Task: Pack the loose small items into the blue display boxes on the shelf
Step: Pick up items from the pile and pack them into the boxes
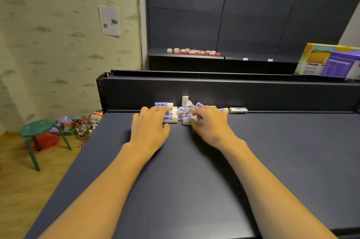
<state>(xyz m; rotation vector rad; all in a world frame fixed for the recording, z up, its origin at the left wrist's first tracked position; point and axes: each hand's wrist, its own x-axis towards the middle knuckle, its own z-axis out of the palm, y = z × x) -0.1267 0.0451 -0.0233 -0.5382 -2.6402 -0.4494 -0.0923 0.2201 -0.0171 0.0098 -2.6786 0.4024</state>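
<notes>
Standing at far left on the wood floor, a green stool point(37, 127) has bottles point(82, 125) beside it, near the corner of the dark shelf point(175, 180). Left hand point(150, 127) lies palm down on the shelf, fingers fairly straight and resting on erasers point(180, 111) heaped against the back wall, gripping none. Right hand point(210, 123) curls its fingers round one eraser point(190, 121) at the heap's near edge; farther right one lone eraser point(238, 110) lies apart, and a colourful box point(329, 61) sits beyond.
</notes>
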